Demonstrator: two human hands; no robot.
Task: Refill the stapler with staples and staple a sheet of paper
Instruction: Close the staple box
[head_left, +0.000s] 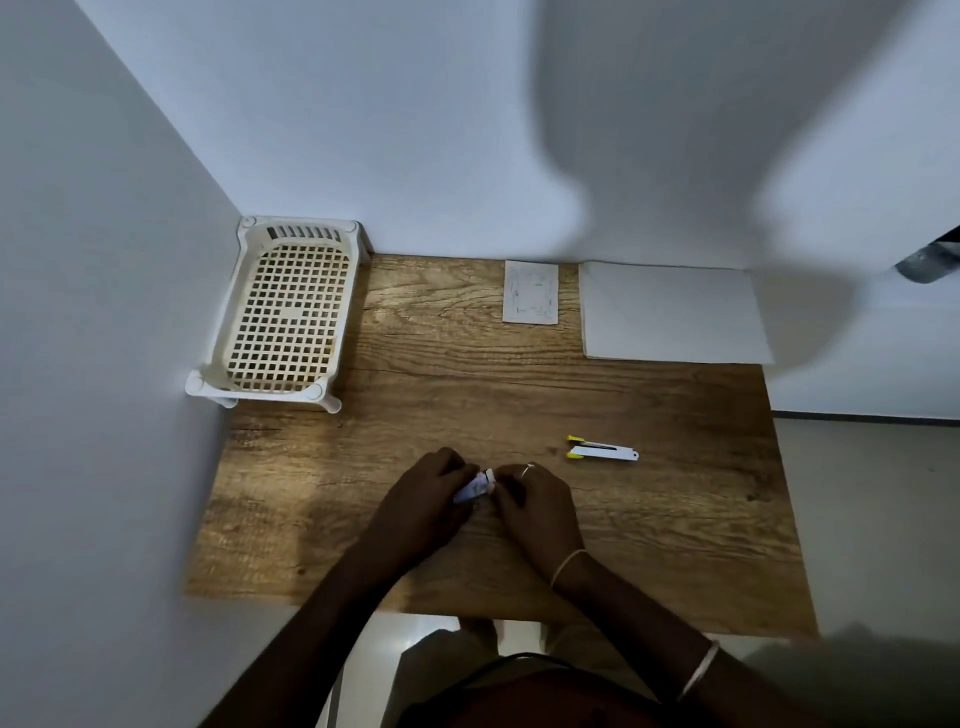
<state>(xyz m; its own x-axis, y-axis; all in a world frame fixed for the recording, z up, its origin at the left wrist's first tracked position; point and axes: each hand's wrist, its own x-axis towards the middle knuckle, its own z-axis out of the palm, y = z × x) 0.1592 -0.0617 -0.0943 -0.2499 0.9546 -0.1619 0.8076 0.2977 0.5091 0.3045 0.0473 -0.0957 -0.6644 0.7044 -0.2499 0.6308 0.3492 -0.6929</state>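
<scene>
Near the front edge of the tabletop (322, 519), about midway along it, a small white and blue box (474, 487) is sitting between the two hands, which are meeting over it. The left hand (425, 500) is curling its fingers closed around the box's left end, and the right hand (535, 499) is pinching the box's right end with its fingertips; a ring is showing on one right finger and a thin band on the right wrist. Whether the box is open cannot be told, as the fingers are covering most of it.

Just right of the hands and slightly farther in, the stapler (602, 450) is lying apart from both hands, white with yellow ends, its two arms splaying open toward the left. Nothing is lying between it and the right hand.

Toward the back edge, a small card (531, 292) is lying flat near the middle, and a stack of paper (670, 312) is lying just beside it in the back right corner. In the back left corner, a cream basket (280, 312) on short legs is standing against the wall.
</scene>
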